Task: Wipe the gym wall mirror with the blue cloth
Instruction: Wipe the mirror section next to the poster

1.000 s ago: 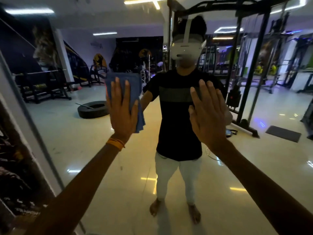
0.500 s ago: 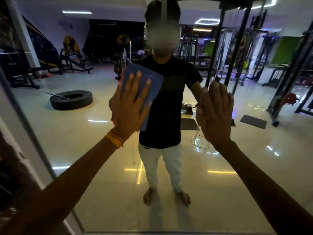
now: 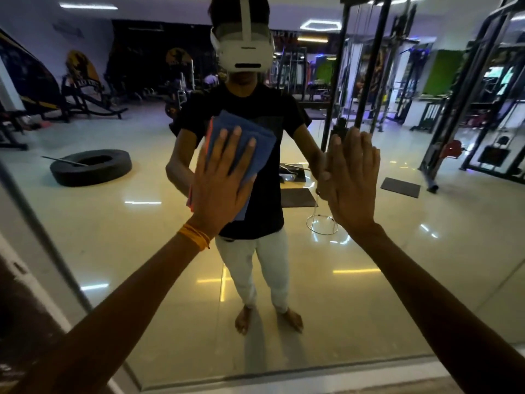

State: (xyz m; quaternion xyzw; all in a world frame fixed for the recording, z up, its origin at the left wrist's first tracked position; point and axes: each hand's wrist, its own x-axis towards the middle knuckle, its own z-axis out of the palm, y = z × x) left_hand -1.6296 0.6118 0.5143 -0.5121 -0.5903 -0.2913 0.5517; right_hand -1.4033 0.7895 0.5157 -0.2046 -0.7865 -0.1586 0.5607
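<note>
The wall mirror (image 3: 383, 280) fills the view and reflects me and the gym behind. My left hand (image 3: 223, 180), with an orange thread band at the wrist, lies flat on the folded blue cloth (image 3: 257, 143) and presses it against the glass at chest height. The cloth shows above and to the right of my fingers. My right hand (image 3: 352, 180) rests flat on the bare glass to the right of the cloth, fingers together and pointing up, holding nothing.
The mirror's left frame edge (image 3: 48, 245) runs diagonally at the left, and its bottom edge (image 3: 284, 376) meets a pale ledge. Reflected behind me are a black tyre (image 3: 91, 167), cable machines (image 3: 366, 81) and floor mats (image 3: 400, 187).
My left hand has slid the cloth rightward across the glass, towards my right hand. The view has shifted right and down, bringing the mirror's bottom edge into sight.
</note>
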